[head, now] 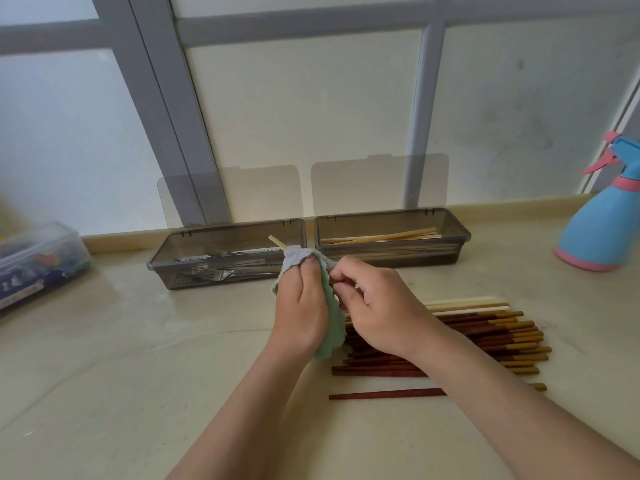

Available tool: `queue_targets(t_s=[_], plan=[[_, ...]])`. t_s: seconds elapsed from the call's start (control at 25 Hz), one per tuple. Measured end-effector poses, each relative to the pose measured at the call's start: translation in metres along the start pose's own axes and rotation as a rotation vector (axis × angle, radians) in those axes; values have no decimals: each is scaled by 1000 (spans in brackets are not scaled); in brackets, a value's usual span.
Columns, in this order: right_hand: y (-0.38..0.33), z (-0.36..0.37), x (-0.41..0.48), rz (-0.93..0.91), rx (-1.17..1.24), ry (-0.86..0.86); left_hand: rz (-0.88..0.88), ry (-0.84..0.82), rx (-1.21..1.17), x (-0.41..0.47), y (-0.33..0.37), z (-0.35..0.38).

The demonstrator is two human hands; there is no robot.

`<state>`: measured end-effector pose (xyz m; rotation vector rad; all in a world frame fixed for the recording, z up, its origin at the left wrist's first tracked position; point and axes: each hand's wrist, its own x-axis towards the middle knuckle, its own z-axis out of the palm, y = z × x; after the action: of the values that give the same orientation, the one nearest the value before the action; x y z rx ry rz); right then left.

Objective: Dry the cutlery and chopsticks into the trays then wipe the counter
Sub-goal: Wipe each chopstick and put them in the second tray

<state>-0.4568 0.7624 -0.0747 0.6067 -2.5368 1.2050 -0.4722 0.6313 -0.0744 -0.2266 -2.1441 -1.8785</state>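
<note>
Hands (301, 306) (377, 306) around cloth (334, 327), chopstick (277, 241) mostly hidden

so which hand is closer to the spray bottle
Right. The right hand, pinching a chopstick, is left of the spray bottle, above the chopstick pile; the left hand, gripping the cloth, is further left, by the fork tray.

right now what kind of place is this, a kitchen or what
Probably a home kitchen counter below a window: a tray holding forks, a second tray with pale chopsticks, and a spray bottle.
</note>
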Motion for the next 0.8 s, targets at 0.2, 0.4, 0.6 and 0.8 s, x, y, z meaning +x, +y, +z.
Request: queue_targets(t_s=[0.2,0.4,0.6,0.8], plan=[[3,-19,0,169,16,-160,-21,121,-41,8,7,-11],[13,-27,-2,179,-89,-286,-174,317,-173,19,3,-22],[2,-3,3,121,9,-160,-22,42,37,3,-1,1],[2,-20,-2,315,139,-302,-22,54,12,13,-10,-7]])
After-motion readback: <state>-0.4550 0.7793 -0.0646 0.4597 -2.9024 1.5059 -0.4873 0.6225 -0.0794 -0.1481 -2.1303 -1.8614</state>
